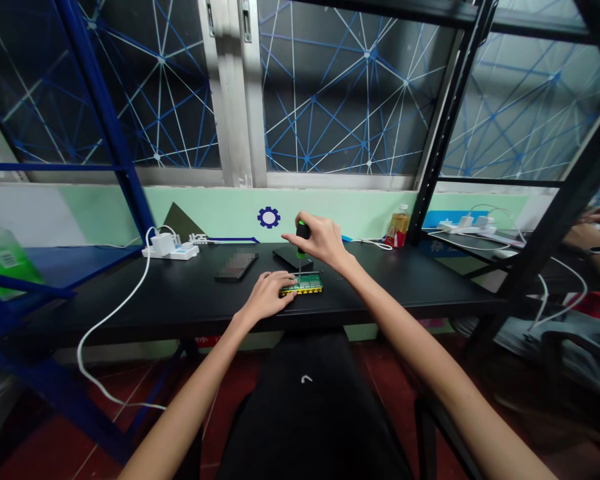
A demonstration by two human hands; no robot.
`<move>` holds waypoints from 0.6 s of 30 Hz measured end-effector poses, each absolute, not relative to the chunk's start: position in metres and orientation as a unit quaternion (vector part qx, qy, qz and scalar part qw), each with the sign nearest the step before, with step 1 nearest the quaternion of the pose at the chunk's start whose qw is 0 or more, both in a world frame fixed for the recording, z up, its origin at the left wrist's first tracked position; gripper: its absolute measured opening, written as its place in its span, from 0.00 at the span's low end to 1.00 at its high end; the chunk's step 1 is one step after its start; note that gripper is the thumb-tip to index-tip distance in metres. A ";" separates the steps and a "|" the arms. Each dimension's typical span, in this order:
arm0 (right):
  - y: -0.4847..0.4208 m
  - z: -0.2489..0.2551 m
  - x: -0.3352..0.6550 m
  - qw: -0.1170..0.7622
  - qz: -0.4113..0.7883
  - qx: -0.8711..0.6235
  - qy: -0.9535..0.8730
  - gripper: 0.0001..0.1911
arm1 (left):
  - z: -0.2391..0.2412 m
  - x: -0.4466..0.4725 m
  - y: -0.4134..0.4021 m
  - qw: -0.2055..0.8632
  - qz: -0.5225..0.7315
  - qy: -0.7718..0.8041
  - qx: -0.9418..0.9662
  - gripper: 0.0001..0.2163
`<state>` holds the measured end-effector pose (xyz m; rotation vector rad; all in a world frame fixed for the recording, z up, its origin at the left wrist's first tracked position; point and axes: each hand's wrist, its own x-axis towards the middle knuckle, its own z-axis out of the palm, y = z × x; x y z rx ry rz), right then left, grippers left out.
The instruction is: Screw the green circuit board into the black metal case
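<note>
A green circuit board (310, 283) with a yellow front edge lies on the black table near its front. My left hand (269, 293) grips the board's left end, fingers over the top and thumb along the front edge. Above it, my right hand (321, 239) is closed around the black and green handle of a screwdriver (301, 255). The screwdriver stands upright, its shaft pointing down onto the board. Whether its tip sits in a screw is too small to tell. Just behind the board lies a flat black object (291, 256), partly covered by the screwdriver and right hand.
A dark phone-like slab (236, 266) lies left of the board on the table (170, 300). A white power strip (180, 251) with a trailing cable stands farther left. At the back right is a bottle (399, 223) beside a red packet. Another person's arm (593, 243) shows at far right.
</note>
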<state>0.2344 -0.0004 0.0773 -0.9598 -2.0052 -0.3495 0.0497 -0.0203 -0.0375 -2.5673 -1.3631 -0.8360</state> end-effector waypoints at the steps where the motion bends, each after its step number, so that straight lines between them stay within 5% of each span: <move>1: 0.000 0.076 0.234 0.434 -0.154 -0.394 -0.796 0.21 | -0.037 0.050 -0.021 0.060 -0.277 -0.451 -0.847 0.12; 9: -0.002 0.082 0.240 0.412 -0.111 -0.367 -0.826 0.16 | -0.038 0.050 -0.020 0.050 -0.277 -0.448 -0.848 0.12; 18: -0.001 0.073 0.234 0.429 -0.140 -0.386 -0.805 0.21 | -0.037 0.050 -0.021 0.059 -0.270 -0.450 -0.849 0.12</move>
